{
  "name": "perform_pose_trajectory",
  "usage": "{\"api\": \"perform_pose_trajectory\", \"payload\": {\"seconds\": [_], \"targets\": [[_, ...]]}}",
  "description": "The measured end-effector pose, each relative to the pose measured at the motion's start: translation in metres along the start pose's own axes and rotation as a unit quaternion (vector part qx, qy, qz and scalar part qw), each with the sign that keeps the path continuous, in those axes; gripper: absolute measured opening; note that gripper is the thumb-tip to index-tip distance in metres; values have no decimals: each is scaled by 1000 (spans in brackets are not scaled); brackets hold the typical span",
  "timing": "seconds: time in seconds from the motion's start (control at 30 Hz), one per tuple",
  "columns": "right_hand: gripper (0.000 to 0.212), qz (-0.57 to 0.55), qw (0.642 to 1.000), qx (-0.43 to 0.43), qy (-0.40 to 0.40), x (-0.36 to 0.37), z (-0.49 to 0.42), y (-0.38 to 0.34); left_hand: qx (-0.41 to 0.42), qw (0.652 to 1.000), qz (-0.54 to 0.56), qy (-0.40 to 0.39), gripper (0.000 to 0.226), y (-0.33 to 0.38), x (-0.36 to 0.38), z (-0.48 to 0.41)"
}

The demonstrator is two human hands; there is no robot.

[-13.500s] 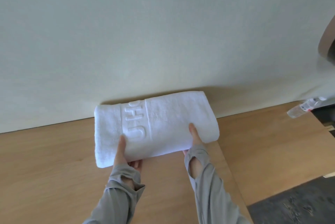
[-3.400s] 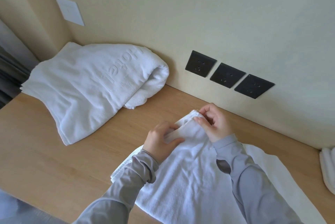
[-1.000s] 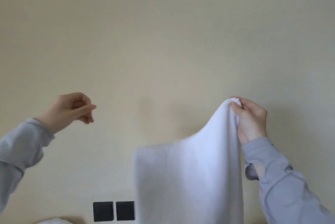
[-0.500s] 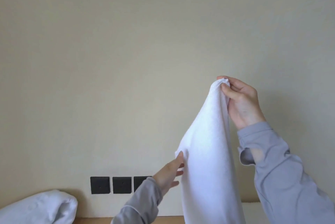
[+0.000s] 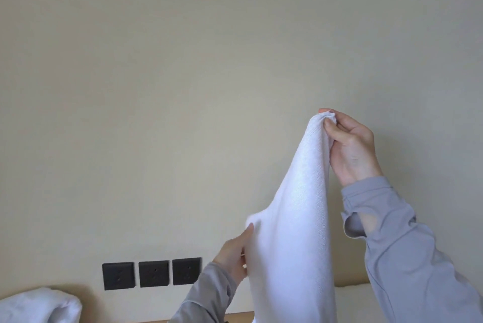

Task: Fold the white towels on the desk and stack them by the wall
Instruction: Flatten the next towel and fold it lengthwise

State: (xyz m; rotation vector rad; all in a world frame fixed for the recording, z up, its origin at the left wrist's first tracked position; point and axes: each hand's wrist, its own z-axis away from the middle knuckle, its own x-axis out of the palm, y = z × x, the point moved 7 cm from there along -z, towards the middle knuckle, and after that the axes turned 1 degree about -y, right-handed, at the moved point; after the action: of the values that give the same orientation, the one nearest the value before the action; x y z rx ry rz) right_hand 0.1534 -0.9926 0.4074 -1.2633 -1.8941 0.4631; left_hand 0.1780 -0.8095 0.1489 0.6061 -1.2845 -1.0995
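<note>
Towel [image 5: 292, 231] pinched in right grip [image 5: 350, 150], left grip [image 5: 232, 257] partly hidden; bottom cropped

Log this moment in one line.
right hand: pinches towel corner high | left hand: touches towel edge | fold: not yet begun

A person's two bare hands and forearms. Both arms wear long, close-fitting sleeves of smooth, light grey stretch fabric that end at the wrists. The right sleeve [image 5: 407, 257] has a stitched cuff with an oval opening [image 5: 366, 223] in its side, probably a thumb hole, with bare wrist showing through it. The left sleeve [image 5: 203, 294] is softly wrinkled, with a thin hemmed edge and a slightly blurred cuff. The left hand [image 5: 232, 254] and right hand [image 5: 350, 150] are uncovered.
</note>
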Motion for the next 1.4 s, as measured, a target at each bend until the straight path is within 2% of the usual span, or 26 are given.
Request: {"api": "perform_pose_trajectory", "payload": {"seconds": [0.1, 0.17, 0.23, 0.37, 0.43, 0.53, 0.63, 0.7, 0.73, 0.8, 0.9, 1.0, 1.13, 1.27, 1.4], "targets": [[16, 6, 1000, -17, 25, -15, 0, -6, 58, 995, 67, 41, 38, 32, -20, 7], [16, 16, 998, -33, 53, -31, -1, -14, 119, 989, 58, 57, 27, 68, -36, 20], [16, 56, 993, -55, 91, -49, -4, -24, 215, 973, 29, 79, 23, 111, -48, 39], [17, 129, 980, -78, 133, -67, -6, -42, 385, 913, -47, 125, 8, 193, -34, 87], [19, 130, 977, -93, 141, -70, -5, -52, 444, 881, -91, 136, 16, 226, -14, 108], [17, 119, 970, -136, 160, -72, -2, -72, 523, 827, -137, 154, 26, 265, 14, 143], [14, 90, 961, -196, 174, -74, 3, -93, 594, 775, -154, 151, 25, 289, 26, 175], [14, 87, 959, -210, 169, -68, 3, -92, 611, 756, -173, 158, 26, 301, 24, 183], [17, 95, 961, -201, 167, -63, 1, -84, 602, 760, -181, 167, 27, 304, 19, 180], [24, 108, 968, -153, 167, -52, -3, -55, 557, 789, -175, 189, 28, 300, 5, 167], [23, 102, 975, -108, 164, -51, -2, -23, 519, 812, -170, 208, 36, 281, -21, 155], [22, 118, 976, -99, 152, -58, 2, -19, 502, 817, -183, 216, 23, 270, -31, 158], [21, 124, 976, -105, 149, -65, 2, -34, 515, 813, -188, 196, 36, 273, -13, 163], [19, 138, 970, -117, 162, -78, -1, -69, 520, 819, -194, 144, 35, 271, 23, 169], [16, 171, 963, -132, 159, -94, -8, -108, 543, 813, -186, 99, 48, 258, 60, 181]]}}
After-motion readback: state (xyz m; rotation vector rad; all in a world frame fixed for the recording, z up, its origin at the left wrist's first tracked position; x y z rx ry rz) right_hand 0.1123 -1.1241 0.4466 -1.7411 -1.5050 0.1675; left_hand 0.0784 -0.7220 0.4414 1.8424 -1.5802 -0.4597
